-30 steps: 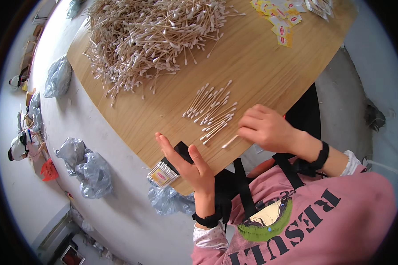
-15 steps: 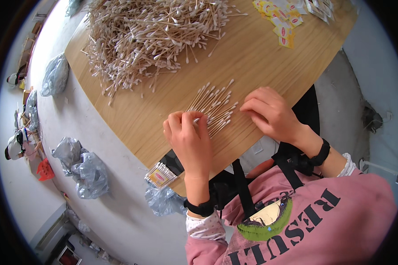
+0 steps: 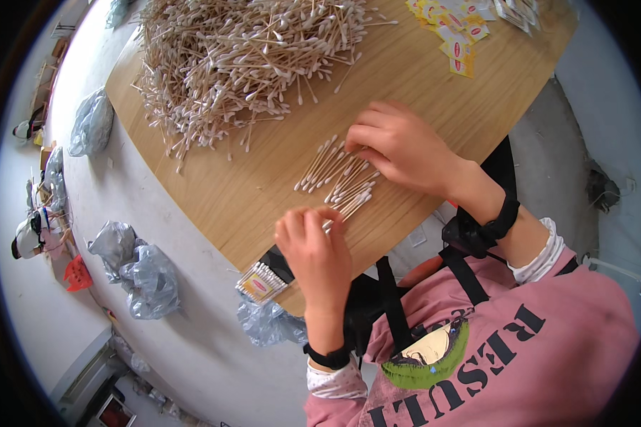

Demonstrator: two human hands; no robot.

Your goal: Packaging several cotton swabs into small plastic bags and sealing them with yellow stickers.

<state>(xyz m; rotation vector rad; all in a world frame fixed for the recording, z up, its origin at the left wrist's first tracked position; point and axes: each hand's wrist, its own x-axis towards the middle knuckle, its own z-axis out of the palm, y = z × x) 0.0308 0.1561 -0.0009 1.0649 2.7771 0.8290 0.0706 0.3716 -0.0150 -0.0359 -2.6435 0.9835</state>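
Note:
A small batch of cotton swabs (image 3: 318,165) lies on the wooden table in front of me, split into loose groups with thin wooden sticks and white tips. My left hand (image 3: 313,242) is closed at the near end of the batch, with swabs pinched between thumb and fingers. Over the far right end, my right hand (image 3: 402,148) has its fingers curled and closed on the upper ends of other swabs; its palm hides part of them. Beside my left hand, at the table's edge, a filled pack of cotton swabs (image 3: 261,282) with a yellow label rests by a dark object.
A large heap of cotton swabs (image 3: 242,64) covers the far left of the table (image 3: 420,92). Yellow-and-white paper labels (image 3: 461,53) and some packs (image 3: 516,14) lie at the far right. Grey plastic bags (image 3: 149,281) stand on the floor to the left.
My right hand has moved left and away from me, onto the swabs. My left hand has drawn slightly nearer and right, uncovering a group of swabs. The batch now shows gaps.

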